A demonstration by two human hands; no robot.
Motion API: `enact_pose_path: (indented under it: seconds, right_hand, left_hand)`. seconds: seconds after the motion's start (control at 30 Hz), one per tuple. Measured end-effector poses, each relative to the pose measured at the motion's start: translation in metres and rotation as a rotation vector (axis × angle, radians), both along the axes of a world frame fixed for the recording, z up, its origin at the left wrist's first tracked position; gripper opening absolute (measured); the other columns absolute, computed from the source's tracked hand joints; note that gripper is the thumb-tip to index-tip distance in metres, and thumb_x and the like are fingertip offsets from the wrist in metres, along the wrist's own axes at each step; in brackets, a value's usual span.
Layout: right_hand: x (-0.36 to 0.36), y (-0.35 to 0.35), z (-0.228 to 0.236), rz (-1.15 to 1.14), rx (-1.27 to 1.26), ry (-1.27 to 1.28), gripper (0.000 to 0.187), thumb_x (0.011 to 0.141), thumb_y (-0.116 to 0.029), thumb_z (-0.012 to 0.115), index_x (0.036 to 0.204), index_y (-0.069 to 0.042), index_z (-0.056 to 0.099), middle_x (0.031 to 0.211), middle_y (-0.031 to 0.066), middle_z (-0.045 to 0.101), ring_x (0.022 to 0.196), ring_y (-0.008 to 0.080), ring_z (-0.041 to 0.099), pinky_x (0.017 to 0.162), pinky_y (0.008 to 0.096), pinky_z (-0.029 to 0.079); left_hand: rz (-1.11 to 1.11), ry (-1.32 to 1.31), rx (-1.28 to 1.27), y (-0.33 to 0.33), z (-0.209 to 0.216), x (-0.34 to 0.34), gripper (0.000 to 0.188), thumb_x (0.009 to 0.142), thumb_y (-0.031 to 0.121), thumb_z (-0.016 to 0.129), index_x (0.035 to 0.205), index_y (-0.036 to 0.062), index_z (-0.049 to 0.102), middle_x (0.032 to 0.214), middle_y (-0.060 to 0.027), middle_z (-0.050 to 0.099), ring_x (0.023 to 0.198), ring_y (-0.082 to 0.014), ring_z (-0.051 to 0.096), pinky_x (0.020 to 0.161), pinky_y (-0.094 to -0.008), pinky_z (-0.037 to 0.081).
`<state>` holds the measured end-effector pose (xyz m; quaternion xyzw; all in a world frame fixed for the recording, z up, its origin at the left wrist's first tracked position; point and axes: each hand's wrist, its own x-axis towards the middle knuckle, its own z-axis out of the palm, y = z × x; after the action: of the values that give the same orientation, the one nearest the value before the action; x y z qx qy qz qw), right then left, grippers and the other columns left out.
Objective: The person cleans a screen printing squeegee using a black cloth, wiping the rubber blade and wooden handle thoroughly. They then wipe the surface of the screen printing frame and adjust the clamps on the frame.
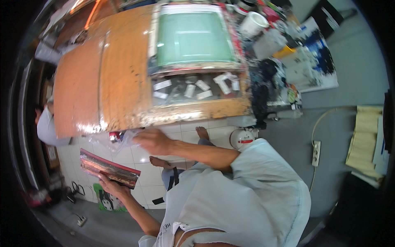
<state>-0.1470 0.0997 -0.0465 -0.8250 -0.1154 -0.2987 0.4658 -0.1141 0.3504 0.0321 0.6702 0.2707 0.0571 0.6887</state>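
Note:
My left hand (pixel 113 187) grips a wide squeegee (pixel 110 168) with a brown, stained body and a red strip along its upper edge. It is held tilted above the tiled floor, left of my body. At the table's front edge, my right hand (pixel 154 142) is closed on crumpled clear plastic (pixel 117 143), which hangs towards the left. Its fingertips are partly blurred. Beyond that hand, a printing screen (pixel 193 37) with pale green mesh lies on the brown table (pixel 123 74). Several small white pieces (pixel 190 90) lie in the dark strip along the screen's near side.
A white tub (pixel 253 24), bottles and dark-stained rags (pixel 263 78) crowd the table's right side. Another person (pixel 51 127) is at the far left. On the floor stand a round white container (pixel 242 138) and, to the right, a power strip (pixel 316 153) with its cable.

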Motion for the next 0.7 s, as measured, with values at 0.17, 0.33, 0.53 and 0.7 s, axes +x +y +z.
enact_pose_path:
  seconds: [0.17, 0.33, 0.53, 0.7]
  right_hand:
    - [-0.171, -0.239, 0.018, -0.659, -0.216, 0.288, 0.047, 0.077, -0.009, 0.074, 0.122, -0.001, 0.061, 0.117, 0.021, 0.062, 0.115, 0.0432, 0.057, 0.101, 0.0551, 0.041]
    - [-0.28, -0.341, -0.008, -1.071, -0.619, 0.567, 0.053, 0.08, -0.013, 0.073, 0.131, -0.008, 0.059, 0.141, 0.0224, 0.052, 0.122, 0.0465, 0.051, 0.104, 0.0573, 0.038]
    - [-0.263, -0.414, -0.021, -1.155, 0.314, 0.654, 0.04, 0.093, -0.009, 0.065, 0.131, 0.002, 0.06, 0.12, 0.0209, 0.068, 0.106, 0.0354, 0.064, 0.091, 0.0435, 0.049]
    - [-0.221, -0.377, 0.085, -0.789, 0.409, 0.086, 0.05, 0.105, -0.041, 0.047, 0.124, 0.003, 0.062, 0.109, 0.0239, 0.067, 0.105, 0.0361, 0.064, 0.095, 0.0417, 0.048]
  left_hand:
    - [-0.412, -0.065, -0.111, -0.154, -0.007, -0.029, 0.044, 0.104, 0.038, 0.057, 0.126, 0.0005, 0.052, 0.117, -0.0119, 0.061, 0.101, -0.0216, 0.062, 0.084, -0.0373, 0.054]
    - [-0.804, -0.025, -0.063, -0.285, 0.012, -0.058, 0.036, 0.104, 0.034, 0.058, 0.123, 0.0039, 0.057, 0.108, -0.0068, 0.064, 0.098, -0.0144, 0.059, 0.086, -0.029, 0.048]
    - [-1.102, -0.068, 0.033, -0.365, 0.022, -0.081, 0.039, 0.103, 0.033, 0.059, 0.124, 0.0001, 0.056, 0.106, -0.0093, 0.066, 0.091, -0.012, 0.058, 0.078, -0.0275, 0.047]
    - [-1.203, -0.123, 0.134, -0.383, 0.041, -0.096, 0.042, 0.103, 0.033, 0.059, 0.127, -0.0016, 0.056, 0.106, -0.0119, 0.066, 0.092, -0.0128, 0.059, 0.08, -0.0279, 0.048]
